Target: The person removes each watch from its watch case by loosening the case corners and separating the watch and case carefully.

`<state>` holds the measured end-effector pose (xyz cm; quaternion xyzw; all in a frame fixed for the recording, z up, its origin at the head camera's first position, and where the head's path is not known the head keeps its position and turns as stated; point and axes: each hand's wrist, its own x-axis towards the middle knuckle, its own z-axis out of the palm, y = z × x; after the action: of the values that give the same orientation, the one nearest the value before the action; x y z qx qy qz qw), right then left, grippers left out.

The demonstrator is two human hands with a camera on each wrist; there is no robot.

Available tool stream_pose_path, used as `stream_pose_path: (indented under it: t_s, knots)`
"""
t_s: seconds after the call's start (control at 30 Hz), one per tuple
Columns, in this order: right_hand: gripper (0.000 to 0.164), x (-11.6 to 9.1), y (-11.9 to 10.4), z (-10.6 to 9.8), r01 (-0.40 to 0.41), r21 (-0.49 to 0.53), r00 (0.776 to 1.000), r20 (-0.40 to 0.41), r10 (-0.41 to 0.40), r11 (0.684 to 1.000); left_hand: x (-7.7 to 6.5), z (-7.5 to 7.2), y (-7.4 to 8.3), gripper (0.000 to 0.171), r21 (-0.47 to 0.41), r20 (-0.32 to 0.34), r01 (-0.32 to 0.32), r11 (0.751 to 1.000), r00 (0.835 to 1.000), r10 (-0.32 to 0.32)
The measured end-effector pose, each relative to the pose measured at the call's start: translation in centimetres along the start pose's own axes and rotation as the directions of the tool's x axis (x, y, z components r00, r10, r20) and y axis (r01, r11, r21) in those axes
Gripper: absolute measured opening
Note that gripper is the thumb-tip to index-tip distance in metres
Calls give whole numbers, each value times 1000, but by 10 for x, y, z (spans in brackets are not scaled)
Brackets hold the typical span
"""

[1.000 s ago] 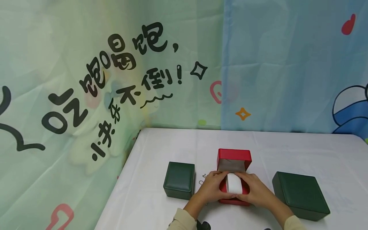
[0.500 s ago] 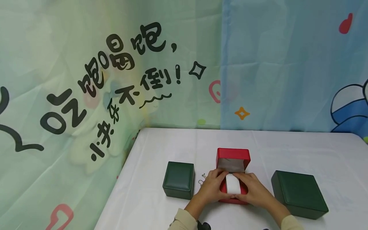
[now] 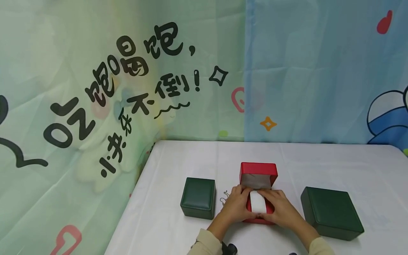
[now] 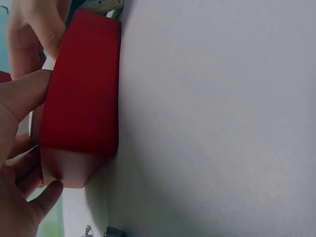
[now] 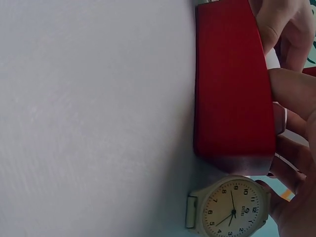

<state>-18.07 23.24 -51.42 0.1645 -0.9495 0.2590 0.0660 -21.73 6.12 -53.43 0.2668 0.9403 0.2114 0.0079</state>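
Observation:
A red box (image 3: pixel 259 169) stands with its lid raised on the table, its lid lining grey. Inside it sits a white cushion (image 3: pixel 257 202). My left hand (image 3: pixel 235 206) grips the cushion from the left, thumb at its near end and fingertips at its far end. From the other side my right hand (image 3: pixel 280 208) holds it the same way. Both thumbs come over the box's front wall (image 5: pixel 232 84) in the right wrist view. A wristwatch (image 5: pixel 234 210) with a pale round dial lies right beside the box, by the right hand; in the head view it is hidden.
A smaller green box (image 3: pixel 198 197) sits to the left, and a larger green box (image 3: pixel 331 212) to the right, both closed. Thin metal wire loops (image 3: pixel 224 197) show beside the left hand. A black object (image 3: pixel 230 249) lies near the left sleeve. Printed cloth (image 3: pixel 204 106) hangs behind the table.
Both hands stay on the white cushion in the red box, shifting only very slightly. The head view has tilted a little.

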Motion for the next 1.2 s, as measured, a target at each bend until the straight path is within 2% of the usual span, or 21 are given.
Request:
stream_pose_path:
  t_s: [0.23,0.4,0.5,0.6,0.7,0.83,0.9,1.0,1.1,1.13,1.2]
  knots:
    - [63,1,1,2,0,-34,1000,12,1,999,4,4,5,70,85,-17,26,996,1000,-24]
    - [65,3,0,0,-39,-53,998,38,41,998,7,3,7,71,96,1,16,995,1000,-16]
    - [64,3,-2,0,-37,-54,998,51,40,998,5,1,3,71,36,34,1,999,999,-2]
    - [64,2,-3,1,-45,-58,996,69,49,997,0,-1,-4,65,-108,57,-2,994,998,8]
    - [66,2,-3,1,-66,-62,994,85,71,996,-5,-4,-12,57,-298,22,28,954,1000,-22]
    - [68,1,-1,2,-70,-68,993,87,75,995,-9,-4,-20,61,-505,-29,76,860,994,-105]
    - [68,1,-1,2,-63,-69,994,82,69,996,-10,-1,-22,69,-564,0,114,818,991,-137]
    - [67,1,-1,3,-48,-69,995,80,53,996,-11,7,-25,80,-625,82,195,756,979,-185]
    - [66,1,-2,4,-47,-63,995,81,52,997,-11,12,-27,94,-656,127,229,719,973,-194]
    - [67,1,-3,4,-49,-66,995,81,54,997,-10,13,-28,102,-658,136,228,718,973,-184]
    - [67,1,-3,4,-51,-70,995,77,56,996,-8,12,-28,119,-633,139,186,751,982,-127]
